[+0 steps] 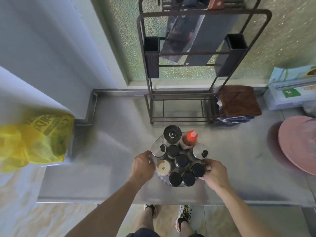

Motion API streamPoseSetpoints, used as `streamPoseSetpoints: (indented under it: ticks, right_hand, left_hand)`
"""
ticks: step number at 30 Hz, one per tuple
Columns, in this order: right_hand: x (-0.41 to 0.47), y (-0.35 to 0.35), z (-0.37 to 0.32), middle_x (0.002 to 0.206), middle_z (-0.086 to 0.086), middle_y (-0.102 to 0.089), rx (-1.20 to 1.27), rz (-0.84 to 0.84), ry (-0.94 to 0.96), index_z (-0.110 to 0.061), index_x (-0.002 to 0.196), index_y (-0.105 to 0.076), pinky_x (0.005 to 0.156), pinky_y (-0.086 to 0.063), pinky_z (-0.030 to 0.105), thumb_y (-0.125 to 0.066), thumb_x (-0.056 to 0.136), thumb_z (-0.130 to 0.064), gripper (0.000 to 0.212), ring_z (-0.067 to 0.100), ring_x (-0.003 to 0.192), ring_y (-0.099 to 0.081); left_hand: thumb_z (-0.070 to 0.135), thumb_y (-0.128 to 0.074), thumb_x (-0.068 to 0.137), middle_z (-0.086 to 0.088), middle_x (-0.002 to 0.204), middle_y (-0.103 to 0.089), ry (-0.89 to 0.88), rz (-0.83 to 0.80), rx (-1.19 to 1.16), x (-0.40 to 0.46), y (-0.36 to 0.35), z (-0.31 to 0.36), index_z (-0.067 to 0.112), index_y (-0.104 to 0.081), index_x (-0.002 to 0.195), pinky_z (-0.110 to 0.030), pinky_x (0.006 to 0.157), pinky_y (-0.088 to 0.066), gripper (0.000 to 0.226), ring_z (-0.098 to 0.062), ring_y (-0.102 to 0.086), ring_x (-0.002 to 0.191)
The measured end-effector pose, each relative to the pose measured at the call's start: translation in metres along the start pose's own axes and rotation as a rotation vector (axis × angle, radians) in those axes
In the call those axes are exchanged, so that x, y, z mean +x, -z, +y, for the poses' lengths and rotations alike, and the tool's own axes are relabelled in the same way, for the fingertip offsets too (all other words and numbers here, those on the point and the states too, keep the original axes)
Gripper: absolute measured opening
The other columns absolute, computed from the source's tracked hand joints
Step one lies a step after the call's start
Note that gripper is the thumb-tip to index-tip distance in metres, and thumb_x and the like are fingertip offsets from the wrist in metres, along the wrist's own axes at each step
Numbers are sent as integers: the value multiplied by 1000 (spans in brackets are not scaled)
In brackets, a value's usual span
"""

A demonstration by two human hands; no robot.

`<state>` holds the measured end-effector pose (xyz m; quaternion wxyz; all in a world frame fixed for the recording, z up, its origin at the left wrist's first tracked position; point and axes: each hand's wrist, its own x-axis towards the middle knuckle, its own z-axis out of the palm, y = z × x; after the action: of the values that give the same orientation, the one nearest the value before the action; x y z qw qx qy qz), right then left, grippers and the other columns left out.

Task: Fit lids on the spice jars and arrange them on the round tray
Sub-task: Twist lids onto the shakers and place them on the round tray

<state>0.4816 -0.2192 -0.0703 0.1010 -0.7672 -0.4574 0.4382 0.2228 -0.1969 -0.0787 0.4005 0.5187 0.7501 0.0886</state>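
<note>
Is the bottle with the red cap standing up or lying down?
Standing up. The red-capped squeeze bottle sits upright at the far side of the round tray, its nozzle pointing up.

Brushed metal counter (119,151), shiny steel shaker lids (158,149), glossy black jar caps (198,169), soft brown cloth (239,101)

Steel counter (106,134) — yellow plastic bag (34,141) left, black wire rack (181,79) behind, brown towel (239,101) and pink plate (299,146) right.
</note>
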Motion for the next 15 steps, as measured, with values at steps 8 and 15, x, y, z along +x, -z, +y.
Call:
streamPoseSetpoints:
  ticks: [8,15]
  right_hand:
    - [21,-66,-100,63,-3,-73,131,-65,64,-25,75,-72,66,-63,48,-68,55,-20,21,25,72,-74]
    - [64,-149,-170,63,-1,-70,130,-75,86,-28,74,-70,60,-62,47,-68,64,-24,11,29,69,-72]
  left_hand:
    - [7,-57,94,-4,110,-72,46,198,52,22,102,-40,12,-69,113,-19,67,-41,24,-14,-53,77]
    - [12,-60,87,-7,94,-74,123,302,76,68,175,-91,17,-71,101,-31,72,-50,19,-32,-66,87]
